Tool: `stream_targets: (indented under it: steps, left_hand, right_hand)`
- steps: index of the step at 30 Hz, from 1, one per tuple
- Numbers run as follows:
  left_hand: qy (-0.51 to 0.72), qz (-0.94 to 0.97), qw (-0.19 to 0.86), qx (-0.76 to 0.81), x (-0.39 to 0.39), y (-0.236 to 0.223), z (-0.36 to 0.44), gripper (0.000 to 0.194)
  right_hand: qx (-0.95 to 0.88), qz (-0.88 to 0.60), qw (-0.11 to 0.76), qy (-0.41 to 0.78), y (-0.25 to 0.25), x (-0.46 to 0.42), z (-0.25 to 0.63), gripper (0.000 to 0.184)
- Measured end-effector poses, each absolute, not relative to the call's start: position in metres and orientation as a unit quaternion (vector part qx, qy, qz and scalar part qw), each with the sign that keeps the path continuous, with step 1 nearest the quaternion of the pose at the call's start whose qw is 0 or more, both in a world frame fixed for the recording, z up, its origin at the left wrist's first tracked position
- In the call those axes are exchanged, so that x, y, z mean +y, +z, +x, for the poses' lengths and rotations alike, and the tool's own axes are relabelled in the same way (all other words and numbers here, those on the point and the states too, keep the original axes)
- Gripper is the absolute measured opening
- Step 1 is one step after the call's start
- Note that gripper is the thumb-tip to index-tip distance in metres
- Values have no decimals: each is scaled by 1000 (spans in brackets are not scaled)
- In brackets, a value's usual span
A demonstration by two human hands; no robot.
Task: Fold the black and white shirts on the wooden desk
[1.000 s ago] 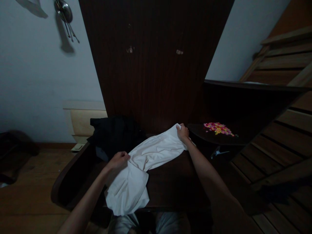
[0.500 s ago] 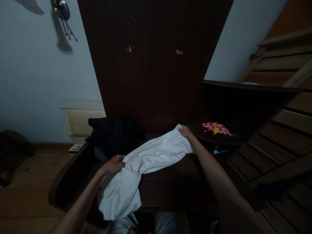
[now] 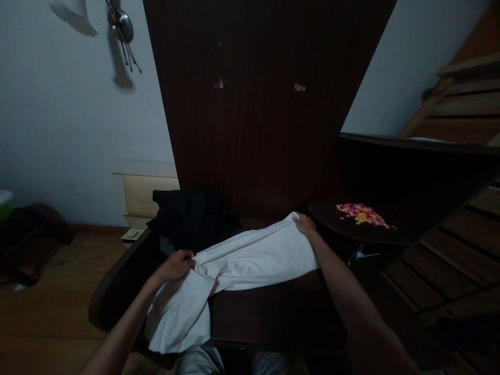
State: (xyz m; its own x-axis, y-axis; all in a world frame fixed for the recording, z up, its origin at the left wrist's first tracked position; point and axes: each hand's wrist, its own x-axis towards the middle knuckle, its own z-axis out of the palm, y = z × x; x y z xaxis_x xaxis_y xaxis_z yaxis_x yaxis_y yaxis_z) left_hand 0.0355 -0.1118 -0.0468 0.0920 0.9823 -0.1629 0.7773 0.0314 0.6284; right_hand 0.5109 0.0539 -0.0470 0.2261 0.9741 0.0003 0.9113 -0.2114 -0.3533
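A white cloth garment (image 3: 258, 260) stretches between my two hands over a dark wooden surface (image 3: 273, 317). My left hand (image 3: 177, 264) is closed on its upper left part, where the fabric bunches and twists. My right hand (image 3: 305, 225) pinches the far right corner. From the left hand the rest of the cloth hangs toward me in a loose flap over the front edge. What kind of garment it is, I cannot make out. Just behind my left hand lies a heap of black cloth (image 3: 191, 216).
To the right, a dark shelf (image 3: 324, 219) bears a pile of pink and yellow small pieces (image 3: 363, 214). A tall dark panel (image 3: 253, 114) rises behind. Wooden slats (image 3: 461, 250) stand at far right. A curved dark armrest (image 3: 113, 284) borders the left side.
My hands have drawn slightly farther apart, and the cloth between them is flatter and tauter. The whole view has shifted, so the surroundings appear farther right.
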Motion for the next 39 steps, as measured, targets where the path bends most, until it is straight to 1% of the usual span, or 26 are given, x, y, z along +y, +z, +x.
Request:
stream_targets:
  steps: [5, 8, 11, 13, 18, 23, 25, 27, 30, 32, 36, 39]
  left_hand:
    - [124, 692, 282, 652, -126, -44, 26, 15]
    - [99, 702, 291, 643, -134, -41, 19, 15]
    - [86, 677, 303, 665, -139, -39, 11, 14]
    - [99, 657, 304, 683, -139, -40, 7, 18]
    - [162, 641, 264, 702, -137, -41, 5, 25]
    - [189, 656, 305, 664, -147, -33, 6, 38]
    - [178, 654, 298, 672, -154, -28, 6, 42]
    - [145, 650, 279, 692, -159, -23, 5, 41]
    - [101, 647, 265, 708, -164, -20, -1, 29]
    - [98, 648, 276, 703, -166, -20, -6, 23]
    - [154, 640, 287, 696, -168, -24, -14, 24]
    - [222, 635, 248, 697, -170, -23, -18, 26]
  right_hand:
    - [-579, -805, 120, 50, -60, 56, 504, 42]
    - [-575, -809, 115, 32, -64, 58, 501, 43]
    - [-573, -813, 100, 27, -66, 60, 501, 43]
    - [-573, -815, 85, 28, -67, 60, 501, 42]
    - [-565, -822, 61, 34, -73, 58, 504, 40]
    - [-566, -822, 58, 34, -78, 53, 505, 40]
    - [-566, -821, 58, 33, -79, 52, 504, 41]
    - [-566, -822, 59, 33, -80, 52, 504, 41]
    - [-566, -822, 62, 32, -82, 52, 504, 41]
    - [-565, -822, 65, 29, -83, 52, 504, 40]
    - [-565, -821, 70, 27, -83, 48, 503, 39]
    - [-567, -818, 92, 22, -75, 42, 501, 39]
